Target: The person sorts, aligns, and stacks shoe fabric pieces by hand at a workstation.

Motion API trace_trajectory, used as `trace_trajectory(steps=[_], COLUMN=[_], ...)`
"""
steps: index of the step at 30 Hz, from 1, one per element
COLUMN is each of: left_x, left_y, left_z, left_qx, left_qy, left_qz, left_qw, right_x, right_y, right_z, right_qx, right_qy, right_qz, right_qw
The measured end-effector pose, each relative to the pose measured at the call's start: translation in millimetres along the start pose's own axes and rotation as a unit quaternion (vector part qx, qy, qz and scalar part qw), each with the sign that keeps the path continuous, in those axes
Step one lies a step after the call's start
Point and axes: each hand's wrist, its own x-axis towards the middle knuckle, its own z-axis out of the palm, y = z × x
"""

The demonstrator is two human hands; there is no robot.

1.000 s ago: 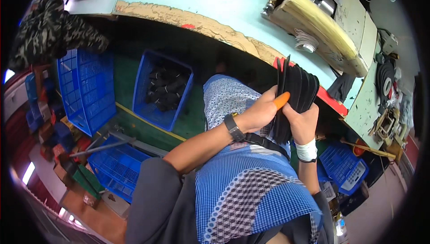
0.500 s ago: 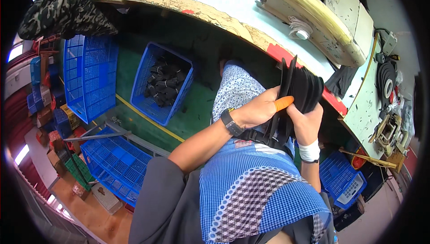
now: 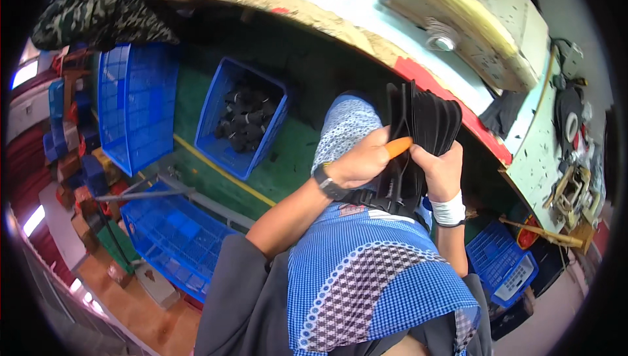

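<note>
Firmly gripped by both the left hand [image 3: 356, 163], its thumb capped in orange, and the right hand [image 3: 439, 171], a stack of black pieces [image 3: 422, 130] was held over the lap below the worktable's [image 3: 366, 3] near edge, where squared edges would likely aid sorting.

Your workbench [image 3: 366, 3] runs along the top, a pale blue-green top with a worn, chipped front edge and a red strip [image 3: 451, 104] near your hands. A cream sewing machine [image 3: 471, 22] sits on it at the upper right. Camouflage cloth [image 3: 91, 9] lies heaped at its far left end. A dark rag [image 3: 504, 114] rests near the red strip, and tape rolls and clutter [image 3: 572, 127] crowd the right end.

Below, the green floor [image 3: 288, 153] carries a blue crate [image 3: 245, 124] filled with black pieces, beside a yellow line [image 3: 216, 169]. Two more blue crates [image 3: 137, 104] stand to its left and lower left [image 3: 173, 238]. Another blue basket [image 3: 500, 264] sits at your right.
</note>
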Motion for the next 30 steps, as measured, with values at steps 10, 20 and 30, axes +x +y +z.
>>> trace_trajectory(steps=[10, 20, 30], left_x=[-16, -22, -19], left_y=[45, 110, 178], left_z=[-32, -44, -140], left_qx=[-0.081, -0.048, -0.023], left_qy=[0.055, 0.137, -0.035], left_qz=[0.103, 0.039, -0.032], left_qw=[0.990, 0.989, 0.999], right_x=[-5, 39, 83], right_y=[-11, -47, -90], right_z=[-5, 84, 199], right_qx=[0.448, 0.323, 0.068], right_qy=[-0.102, -0.070, -0.012], right_qz=[0.084, 0.057, -0.069], right_qw=[0.884, 0.942, 0.995])
